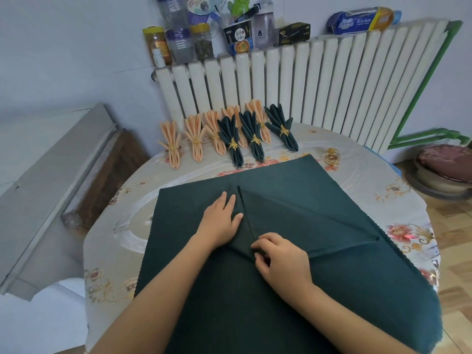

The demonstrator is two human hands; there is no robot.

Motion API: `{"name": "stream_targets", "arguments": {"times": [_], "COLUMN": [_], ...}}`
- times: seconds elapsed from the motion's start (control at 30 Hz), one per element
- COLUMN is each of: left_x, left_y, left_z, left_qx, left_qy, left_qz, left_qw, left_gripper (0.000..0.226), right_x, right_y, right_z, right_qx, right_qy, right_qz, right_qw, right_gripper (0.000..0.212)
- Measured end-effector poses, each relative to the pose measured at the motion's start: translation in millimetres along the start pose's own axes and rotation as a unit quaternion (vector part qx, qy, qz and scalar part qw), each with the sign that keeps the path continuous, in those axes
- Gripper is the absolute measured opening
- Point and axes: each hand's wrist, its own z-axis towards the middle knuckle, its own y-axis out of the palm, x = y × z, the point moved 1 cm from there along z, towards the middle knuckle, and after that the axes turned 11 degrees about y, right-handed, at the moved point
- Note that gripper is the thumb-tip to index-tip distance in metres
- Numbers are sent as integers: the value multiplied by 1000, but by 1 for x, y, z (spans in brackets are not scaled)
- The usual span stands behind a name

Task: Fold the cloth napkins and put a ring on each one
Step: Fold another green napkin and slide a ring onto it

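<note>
Napkin [319, 200], dark green, lies spread mid-table, left hand [222, 221] pressing flat beside the pleat, right hand [278, 259] pinching its near end; loosening either pinch or press risks the slippery fold springing open.

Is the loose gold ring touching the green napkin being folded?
Apart. The head view shows the ring standing on the tablecloth past the napkin's far right corner, with a strip of cloth visible between them.

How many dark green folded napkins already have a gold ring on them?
3, all at the table's far edge by the radiator: left one, middle one, right one. They stand among the peach napkins, so another could be hidden behind.
</note>
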Motion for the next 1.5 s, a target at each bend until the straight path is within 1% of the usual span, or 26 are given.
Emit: {"name": "stream_targets", "arguments": {"times": [0.1,0.2,0.33,0.37,0.5,0.57,0.63,0.67,0.73,0.77,0.8,0.83,0.87,0.9,0.97,1.03,1.1,1.2,1.24,1.27,1.34,1.4,1.5], "left_x": [-1,1,-1,-2,-1,-5,-3,1,14,21,29,37,43,48,52,53,54,59,62,64,67,71,79], "left_y": [1,3,9,10,12,10,8,7,6,7,9,11,13,15,20,20,20,19,19,19,18,18,18], "left_z": [7,14,21,22,22,23,19,14,-6,-19,-32,-45,-57,-66,-79,-85,-87,-88,-88,-89,-89,-89,-86], "left_qx": [-14,-24,-16,-15,-35,-36,1,46,169,212,226,216,191,165,140,131,127,115,110,107,97,83,79], "left_qy": [-4,-5,-4,-3,-3,-1,19,31,58,72,88,108,126,143,172,183,189,188,185,181,163,139,100], "left_qz": [26,38,54,57,46,34,3,-25,-67,-80,-95,-110,-121,-120,-94,-71,-48,-21,-11,-4,-3,-9,-25], "left_qw": [1000,999,998,998,998,999,1000,998,982,971,966,964,966,969,970,972,973,975,976,978,982,987,991], "left_gripper": [59,57,56,56,55,55,52,48,39,34,31,29,30,31,35,33,30,28,28,27,26,27,32], "right_x": [-2,0,0,0,0,-2,-3,-3,-2,-2,-3,-3,-3,-3,-2,0,6,16,21,26,39,48,48], "right_y": [1,2,3,3,5,6,4,4,0,-2,-3,-4,-5,-6,-7,-11,-18,-35,-42,-47,-54,-59,-58], "right_z": [0,-1,0,0,-1,-1,-2,-1,-2,-2,-2,-3,-4,-4,-6,-8,-9,-4,-3,0,6,9,11], "right_qx": [11,13,23,24,24,16,11,5,-10,-15,-21,-24,-28,-32,-41,-75,-126,-188,-198,-199,-175,-174,-157], "right_qy": [-22,-26,-39,-40,-53,-54,-55,-53,-46,-43,-42,-40,-39,-35,-23,8,29,26,17,-1,-54,-73,-113], "right_qz": [-6,-11,-17,-21,-33,-35,-39,-38,-44,-49,-55,-58,-60,-58,-34,9,45,129,133,113,24,-55,-102], "right_qw": [1000,1000,999,999,998,998,998,998,998,998,997,997,997,997,998,997,991,973,971,974,983,980,976], "right_gripper": [14,16,7,8,5,7,3,5,12,14,15,16,16,17,16,12,10,19,21,19,15,14,9]}}
